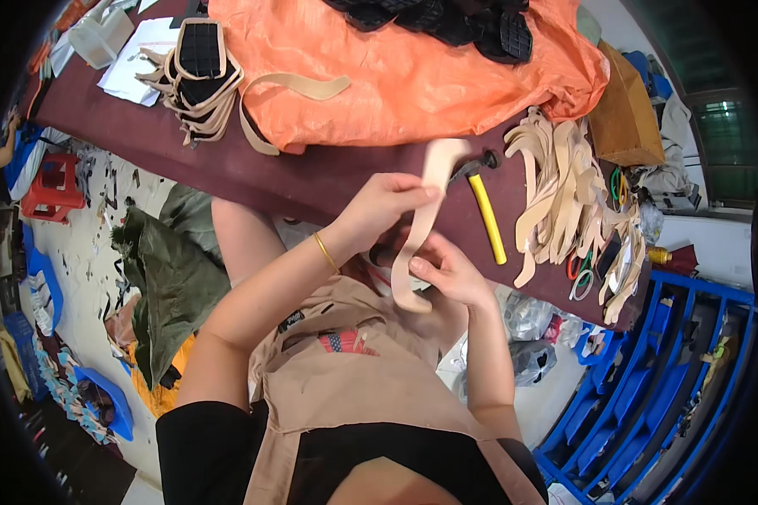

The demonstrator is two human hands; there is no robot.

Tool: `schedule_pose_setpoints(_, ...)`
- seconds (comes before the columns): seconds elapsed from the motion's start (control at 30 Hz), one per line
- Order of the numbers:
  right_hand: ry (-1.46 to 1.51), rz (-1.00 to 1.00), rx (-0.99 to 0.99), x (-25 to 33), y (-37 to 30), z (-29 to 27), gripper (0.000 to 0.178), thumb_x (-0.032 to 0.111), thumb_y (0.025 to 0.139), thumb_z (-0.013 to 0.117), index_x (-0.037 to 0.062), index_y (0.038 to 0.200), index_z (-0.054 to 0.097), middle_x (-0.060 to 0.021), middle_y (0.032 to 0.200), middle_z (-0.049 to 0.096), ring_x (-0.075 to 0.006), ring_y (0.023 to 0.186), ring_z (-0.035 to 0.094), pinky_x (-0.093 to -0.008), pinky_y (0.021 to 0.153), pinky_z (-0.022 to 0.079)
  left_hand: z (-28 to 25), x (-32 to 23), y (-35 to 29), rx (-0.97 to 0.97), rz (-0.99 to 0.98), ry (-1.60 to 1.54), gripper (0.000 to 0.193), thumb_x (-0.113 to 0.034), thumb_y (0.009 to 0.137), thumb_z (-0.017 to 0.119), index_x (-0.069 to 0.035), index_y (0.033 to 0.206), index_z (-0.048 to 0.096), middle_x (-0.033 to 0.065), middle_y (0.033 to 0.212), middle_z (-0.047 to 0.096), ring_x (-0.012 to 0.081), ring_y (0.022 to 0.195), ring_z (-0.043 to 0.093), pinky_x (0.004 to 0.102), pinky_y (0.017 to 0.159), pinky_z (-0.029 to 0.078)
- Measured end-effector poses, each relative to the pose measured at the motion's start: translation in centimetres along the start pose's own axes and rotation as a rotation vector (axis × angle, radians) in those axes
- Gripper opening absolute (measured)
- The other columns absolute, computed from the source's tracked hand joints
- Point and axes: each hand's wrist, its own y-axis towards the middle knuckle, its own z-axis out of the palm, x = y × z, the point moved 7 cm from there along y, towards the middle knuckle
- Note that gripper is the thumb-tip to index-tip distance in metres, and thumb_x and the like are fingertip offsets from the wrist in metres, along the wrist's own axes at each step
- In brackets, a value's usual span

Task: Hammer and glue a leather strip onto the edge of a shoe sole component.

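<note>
A curved beige strip [419, 231], wavy in outline, is held between my two hands over the near edge of the maroon table [312, 181]. My left hand [386, 206] pinches its upper part between thumb and fingers; the upper end is blurred by motion. Lower down, my right hand [451, 269] is closed round the strip, its thumb against the edge and some fingers hidden behind. Just right of the strip lies a hammer [487, 219] with a yellow handle and dark head. A pile of similar beige strips [556, 185] covers the table's right end.
An orange woven sack [379, 93] spreads across the far side under black textured pieces [446, 25]. Beige-edged black pieces [200, 50] are stacked at left, near a loose strip [303, 82]. A blue rack [648, 387] stands at right, a red stool [55, 187] at left.
</note>
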Motion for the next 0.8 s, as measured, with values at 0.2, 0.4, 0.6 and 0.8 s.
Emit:
schedule_pose_setpoints(0.2, 0.031, -0.003, -0.216, 4.3, 1.1, -2.6, 0.026, 0.021, 0.095, 0.052, -0.0021, 0.100, 0.063, -0.0044, 0.075, 0.065, -0.0089, 0.071, 0.061, -0.0221, 0.066, 0.049, 2.5, -9.5, 7.4, 0.032, 0.468, 0.807, 0.031, -0.034, 0.089, 0.061, -0.004, 0.083, 0.067, -0.0002, 0.079, 0.060, 0.0048, 0.074, 0.051, 0.0240, 0.061, 0.045)
schedule_pose_setpoints(0.4, -0.292, -0.410, -0.473, 7.8, -1.4, -5.0, 0.026, 0.021, 0.094, 0.051, 0.0016, 0.100, 0.066, -0.0070, 0.101, 0.058, -0.0178, 0.096, 0.056, -0.0332, 0.084, 0.044, -4.5, -24.5, 19.0, -0.579, 1.102, 1.860, 0.035, -0.028, 0.073, 0.071, -0.003, 0.098, 0.067, 0.0105, 0.093, 0.062, 0.0304, 0.100, 0.055, 0.0376, 0.083, 0.046)
schedule_pose_setpoints(0.6, -0.003, -0.291, -0.772, 5.8, -4.0, -9.2, 0.030, 0.028, 0.096, 0.049, 0.0017, 0.108, 0.056, -0.0002, 0.078, 0.052, -0.0078, 0.066, 0.049, -0.0188, 0.053, 0.038, -7.6, -26.6, 23.8, -0.640, 0.926, 1.945, 0.018, -0.020, 0.087, 0.054, -0.004, 0.083, 0.061, 0.0172, 0.088, 0.066, 0.0337, 0.074, 0.066, 0.0416, 0.067, 0.054)
schedule_pose_setpoints(0.8, 0.540, -0.819, -0.366, 13.4, -2.1, -8.1, 0.026, 0.028, 0.093, 0.054, 0.0047, 0.104, 0.052, -0.0065, 0.083, 0.044, -0.0168, 0.068, 0.044, -0.0322, 0.059, 0.043, -13.1, -25.0, 12.1, -0.652, 0.981, 0.673, 0.038, -0.026, 0.094, 0.046, 0.010, 0.102, 0.058, 0.0161, 0.081, 0.060, 0.0204, 0.070, 0.064, 0.0421, 0.057, 0.056)
